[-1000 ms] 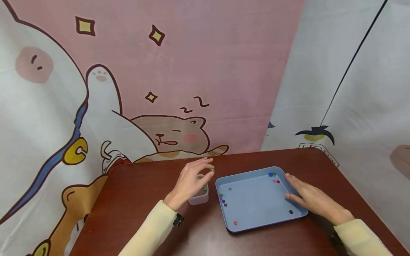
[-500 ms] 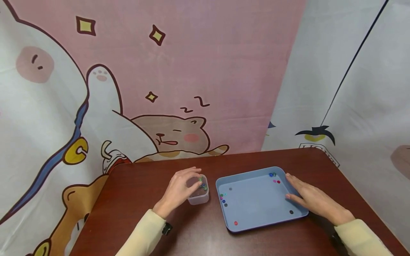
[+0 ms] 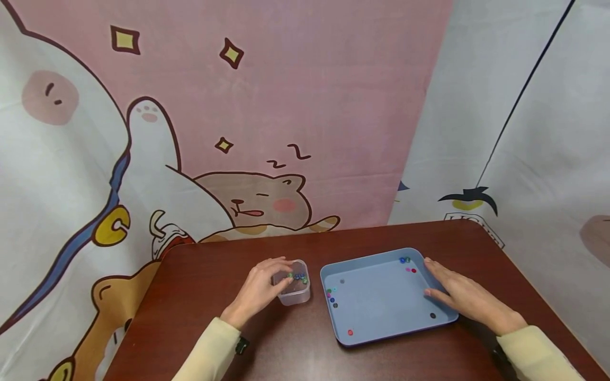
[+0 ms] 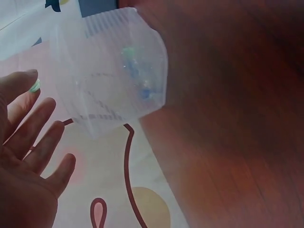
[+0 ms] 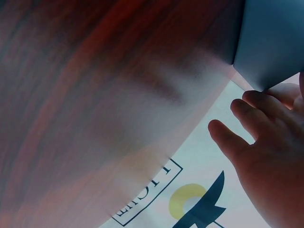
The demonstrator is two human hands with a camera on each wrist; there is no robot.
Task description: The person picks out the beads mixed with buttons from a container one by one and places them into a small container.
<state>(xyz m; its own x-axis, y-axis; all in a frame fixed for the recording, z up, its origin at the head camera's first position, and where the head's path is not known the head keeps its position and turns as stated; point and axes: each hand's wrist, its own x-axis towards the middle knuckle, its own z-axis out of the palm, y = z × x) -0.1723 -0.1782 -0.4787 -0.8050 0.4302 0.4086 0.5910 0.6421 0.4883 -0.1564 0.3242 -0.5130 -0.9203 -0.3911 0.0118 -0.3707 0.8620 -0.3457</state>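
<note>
My left hand (image 3: 257,288) pinches a small green bead (image 4: 34,86) between thumb and forefinger, its other fingers spread. It hovers at the left side of a clear plastic box (image 3: 294,298). Inside the box lie several blue and green beads (image 3: 300,277); the left wrist view shows them blurred through its wall. My right hand (image 3: 469,300) rests on the right rim of a blue tray (image 3: 386,304), fingers straight, thumb reaching over the edge. In the right wrist view its fingers touch the outside of the tray (image 5: 270,42).
Several coloured beads lie scattered in the tray, including a red bead (image 3: 350,332) near the front and a black bead (image 3: 432,315) at the right. Box and tray stand apart on a dark red-brown table (image 3: 200,296). A printed cloth (image 3: 333,106) hangs behind.
My left hand has moved left and down, from above the gap between box and tray to the box's left side, holding a green bead. The right hand and tray have stayed put.
</note>
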